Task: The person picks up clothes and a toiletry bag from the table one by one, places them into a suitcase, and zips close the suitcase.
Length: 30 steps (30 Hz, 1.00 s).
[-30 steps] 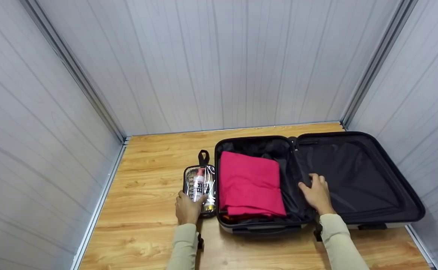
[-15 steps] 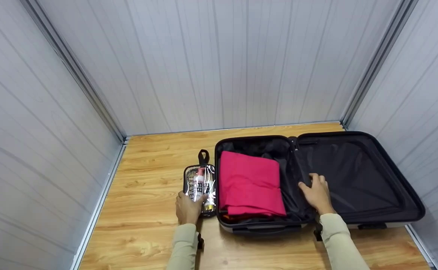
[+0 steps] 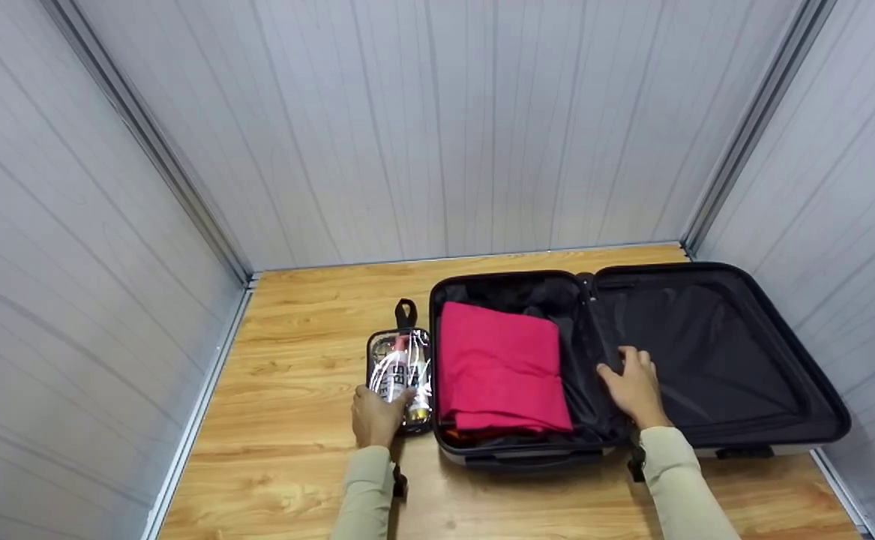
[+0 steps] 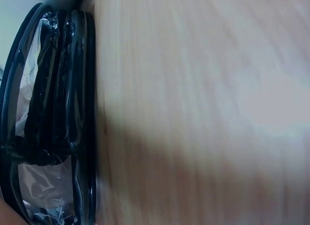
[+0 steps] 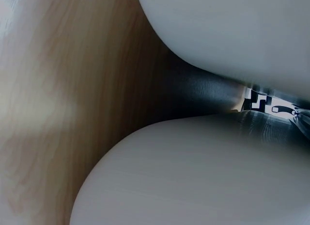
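Note:
In the head view my left hand (image 3: 377, 416) grips the near end of a clear toiletry bag (image 3: 388, 364), thumb over its top and fingers along its left side. Black trim and a wrist loop edge the bag; bottles show through the plastic. The left wrist view has the bag's black-edged side (image 4: 85, 89) close to the floor. An open black-lined suitcase (image 3: 696, 360) lies to the right, with folded bright pink cloth (image 3: 504, 367) in its left half. My right hand (image 3: 636, 386) rests at the hinge between the halves, fingers loosely bent.
Wood-look floor (image 3: 295, 345) surrounds the suitcase. Pale panel walls (image 3: 467, 135) stand at the back and both sides, the right one close to the suitcase lid. In the right wrist view, pale rounded suitcase shells (image 5: 193, 176) face each other across a dark gap.
Reflections on the bag's clear plastic have shifted, and its printed lettering looks different. My left hand has barely moved; the right hand and suitcase stay where they were.

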Each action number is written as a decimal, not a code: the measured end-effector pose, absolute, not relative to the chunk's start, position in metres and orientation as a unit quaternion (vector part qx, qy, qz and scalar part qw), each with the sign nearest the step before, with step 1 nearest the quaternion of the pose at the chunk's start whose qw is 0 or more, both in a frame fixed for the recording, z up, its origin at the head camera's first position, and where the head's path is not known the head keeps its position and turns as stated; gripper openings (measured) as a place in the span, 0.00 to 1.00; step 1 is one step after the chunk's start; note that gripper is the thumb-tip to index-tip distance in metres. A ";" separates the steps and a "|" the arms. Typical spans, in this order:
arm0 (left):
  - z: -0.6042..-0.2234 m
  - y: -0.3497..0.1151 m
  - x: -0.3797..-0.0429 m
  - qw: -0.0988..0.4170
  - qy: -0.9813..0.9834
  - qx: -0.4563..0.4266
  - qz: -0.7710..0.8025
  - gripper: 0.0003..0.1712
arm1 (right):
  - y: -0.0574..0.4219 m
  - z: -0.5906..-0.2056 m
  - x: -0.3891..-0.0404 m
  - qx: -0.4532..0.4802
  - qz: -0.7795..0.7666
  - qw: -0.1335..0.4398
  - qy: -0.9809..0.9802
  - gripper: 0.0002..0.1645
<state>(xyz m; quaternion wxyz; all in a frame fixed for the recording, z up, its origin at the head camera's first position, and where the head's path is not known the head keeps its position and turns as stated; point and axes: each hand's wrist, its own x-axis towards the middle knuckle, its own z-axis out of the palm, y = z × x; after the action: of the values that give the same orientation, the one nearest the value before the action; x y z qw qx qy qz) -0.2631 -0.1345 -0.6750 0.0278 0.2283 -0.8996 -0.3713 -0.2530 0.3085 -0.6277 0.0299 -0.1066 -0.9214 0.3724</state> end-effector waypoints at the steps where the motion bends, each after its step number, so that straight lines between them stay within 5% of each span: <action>1: -0.675 -0.135 -0.264 0.023 -0.899 0.231 -0.372 0.58 | 0.309 -0.628 -0.253 -0.106 0.372 0.030 -0.922 0.39; 30: -0.678 -0.141 -0.265 -0.018 -0.885 0.248 -0.394 0.55 | 0.308 -0.630 -0.252 -0.107 0.377 0.026 -0.920 0.40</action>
<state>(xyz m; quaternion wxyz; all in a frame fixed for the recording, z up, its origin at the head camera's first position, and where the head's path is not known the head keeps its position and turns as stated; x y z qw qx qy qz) -0.2652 -0.1405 -0.6782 -0.0175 0.2484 -0.8846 -0.3943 -0.2524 0.3085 -0.6296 0.0262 -0.1072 -0.9196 0.3770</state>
